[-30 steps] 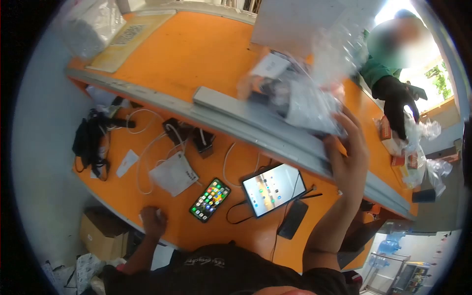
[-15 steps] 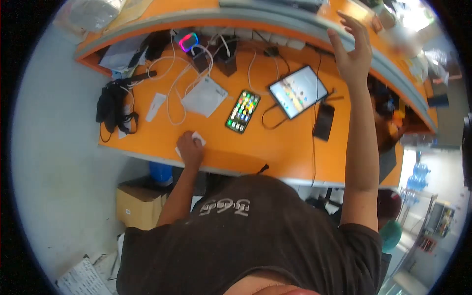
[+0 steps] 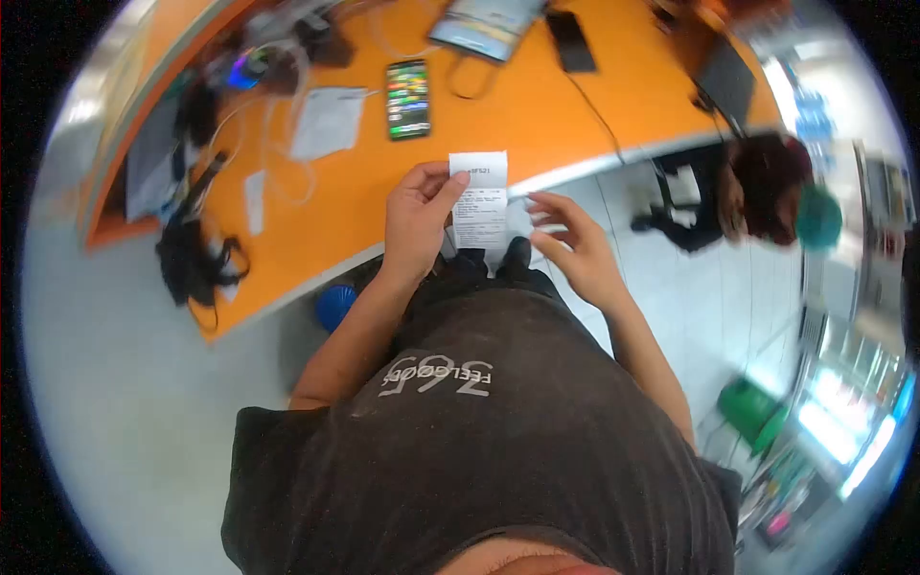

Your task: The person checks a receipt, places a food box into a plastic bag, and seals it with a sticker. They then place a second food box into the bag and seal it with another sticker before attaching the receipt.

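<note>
My left hand [image 3: 412, 218] pinches a narrow printed paper receipt [image 3: 482, 216] near its upper left edge, thumb on top. The slip hangs upright in front of my body, just past the front edge of the orange desk [image 3: 316, 201]. Its heading shows as larger print; the small lines below are too small to read. To the right of the paper, my right hand [image 3: 580, 251] is raised with its fingers apart, bent slightly, and nothing in it. On the desk beyond my left hand lies a phone [image 3: 408, 100] with its screen lit.
A tablet [image 3: 487, 27] and a dark phone-like slab [image 3: 571, 43] lie at the far side. White packaging [image 3: 328, 123], cables and a black strapped bag [image 3: 196, 259] are on the left. Another person [image 3: 757, 187] is at the right, and a green bin [image 3: 752, 414] stands on the floor.
My left hand has lifted from the desk and now holds the receipt up. My right hand has come down from the upper shelf toward the paper. The view has turned and shifted.
</note>
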`<state>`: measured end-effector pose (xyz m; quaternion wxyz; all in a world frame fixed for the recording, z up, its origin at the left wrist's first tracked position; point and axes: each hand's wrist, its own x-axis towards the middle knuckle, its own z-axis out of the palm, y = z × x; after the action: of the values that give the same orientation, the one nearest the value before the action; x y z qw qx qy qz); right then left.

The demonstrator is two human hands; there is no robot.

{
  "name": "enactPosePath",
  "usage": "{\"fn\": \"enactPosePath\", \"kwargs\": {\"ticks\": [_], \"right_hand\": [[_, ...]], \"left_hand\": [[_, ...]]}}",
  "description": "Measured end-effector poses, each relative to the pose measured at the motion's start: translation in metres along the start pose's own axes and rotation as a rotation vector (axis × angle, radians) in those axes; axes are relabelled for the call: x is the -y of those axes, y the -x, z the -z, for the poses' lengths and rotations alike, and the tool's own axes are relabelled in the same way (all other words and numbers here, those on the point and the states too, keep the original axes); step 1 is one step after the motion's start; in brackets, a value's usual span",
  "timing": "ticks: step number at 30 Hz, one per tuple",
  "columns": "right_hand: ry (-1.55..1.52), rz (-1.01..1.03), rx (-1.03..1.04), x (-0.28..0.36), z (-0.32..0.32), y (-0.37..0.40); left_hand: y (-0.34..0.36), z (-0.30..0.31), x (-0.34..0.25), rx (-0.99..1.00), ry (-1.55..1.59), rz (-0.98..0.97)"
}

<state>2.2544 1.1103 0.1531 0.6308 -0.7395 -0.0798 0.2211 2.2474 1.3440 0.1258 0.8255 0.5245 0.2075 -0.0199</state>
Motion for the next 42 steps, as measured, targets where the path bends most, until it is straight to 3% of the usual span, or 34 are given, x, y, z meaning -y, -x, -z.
{"fn": "enactPosePath", "kwargs": {"ticks": [5, 9, 12, 13, 14, 16, 17, 18, 19, 22, 23, 26, 29, 35, 40, 42], "right_hand": [[-0.337, -0.116, -0.124, 0.011, 0.020, 0.074], [-0.439, -0.117, -0.396, -0.001, 0.065, 0.169], [-0.346, -0.091, -0.647, -0.039, 0.092, 0.263], [-0.297, -0.099, -0.750, -0.055, 0.097, 0.296], [-0.396, -0.143, -0.806, -0.056, 0.103, 0.331], [-0.425, -0.182, -0.996, -0.085, 0.101, 0.399], [-0.457, -0.188, -1.105, -0.099, 0.096, 0.433], [-0.489, -0.185, -1.204, -0.115, 0.092, 0.464], [-0.443, -0.049, -1.241, -0.139, 0.085, 0.493], [-0.529, -0.069, -1.398, -0.169, 0.073, 0.586], [-0.530, -0.077, -1.458, -0.185, 0.074, 0.619], [-0.833, 0.152, -1.571, -0.220, 0.085, 0.683], [-0.808, 0.233, -1.598, -0.235, 0.099, 0.740], [-0.433, -0.175, -1.680, -0.262, 0.149, 0.858], [-0.583, -0.143, -1.837, -0.302, 0.200, 0.970], [-0.629, -0.107, -1.963, -0.310, 0.215, 1.017]], "left_hand": [[0.031, -0.082, 0.026, 0.385, 0.042, 0.130], [0.070, -0.148, 0.058, 0.593, -0.032, 0.271], [0.118, -0.200, 0.099, 0.818, -0.235, 0.301], [0.138, -0.220, 0.115, 0.896, -0.349, 0.240], [0.158, -0.235, 0.143, 0.979, -0.461, 0.020], [0.205, -0.265, 0.186, 1.123, -0.829, -0.743], [0.229, -0.280, 0.205, 1.303, -0.806, -0.924], [0.260, -0.300, 0.220, 1.541, -0.793, -0.935], [0.296, -0.315, 0.241, 1.683, -0.733, -0.833], [0.383, -0.344, 0.304, 1.883, -0.817, -0.651], [0.412, -0.360, 0.328, 1.933, -0.845, -0.599], [0.477, -0.407, 0.369, 2.049, -0.880, -0.445], [0.516, -0.438, 0.421, 2.102, -0.915, -0.318], [0.599, -0.514, 0.516, 2.195, -0.955, 0.145], [0.706, -0.609, 0.612, 2.436, -0.993, 0.341], [0.768, -0.647, 0.633, 2.473, -0.983, 0.558]]}}
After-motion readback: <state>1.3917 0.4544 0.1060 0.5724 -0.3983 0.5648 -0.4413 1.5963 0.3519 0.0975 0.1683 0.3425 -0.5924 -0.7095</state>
